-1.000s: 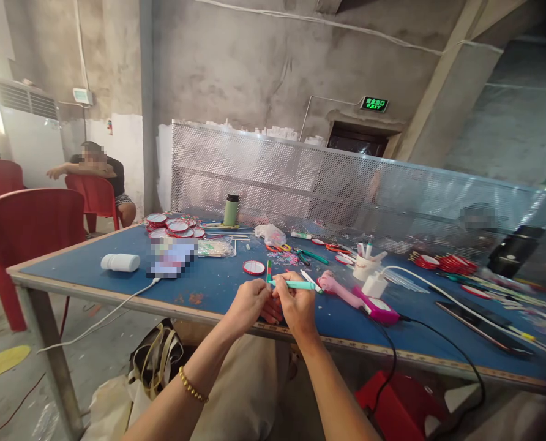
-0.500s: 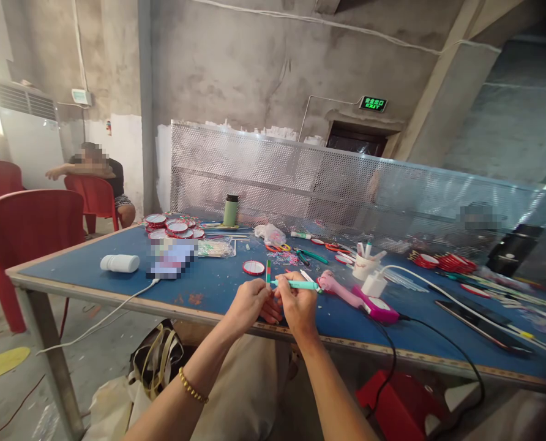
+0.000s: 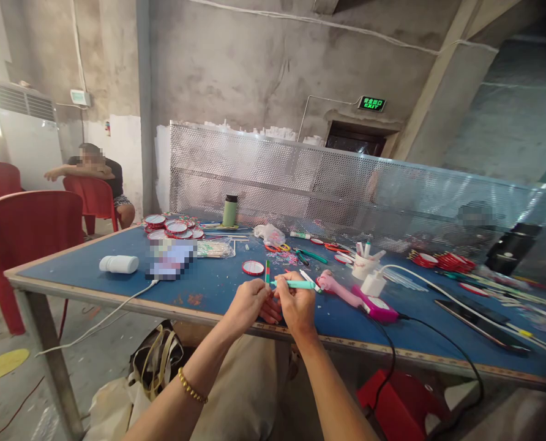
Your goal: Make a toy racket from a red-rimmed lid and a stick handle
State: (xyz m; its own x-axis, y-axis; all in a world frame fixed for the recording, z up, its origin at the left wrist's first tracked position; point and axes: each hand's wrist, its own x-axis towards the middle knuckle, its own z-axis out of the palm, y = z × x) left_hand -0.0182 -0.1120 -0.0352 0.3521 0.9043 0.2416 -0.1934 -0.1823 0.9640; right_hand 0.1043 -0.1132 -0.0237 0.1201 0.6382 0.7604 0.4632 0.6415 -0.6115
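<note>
My left hand [image 3: 249, 301] is closed on a thin stick [image 3: 267, 270] that stands upright, coloured green and red along its length. Pinched in my right hand [image 3: 299, 307] is a teal marker pen [image 3: 301, 284], lying almost level with its tip pointing left at the stick. Tip and stick meet or nearly meet; I cannot tell which. Both hands are close together above the table's front edge. Just beyond them lies a round white disc with a red rim [image 3: 253, 267].
Pink-and-purple corded tool [image 3: 344, 290], pen cup [image 3: 363, 264], white charger [image 3: 373, 283] and dark tablet [image 3: 479, 324] occupy the blue table's [image 3: 71, 262] right. White bottle [image 3: 119, 264], disc pile [image 3: 177, 228] and green flask [image 3: 229, 211] stand left and back. A person [image 3: 112, 177] sits behind.
The view has shifted very slightly. Both hands keep the same grip, and the marker's tip stays at the stick.
</note>
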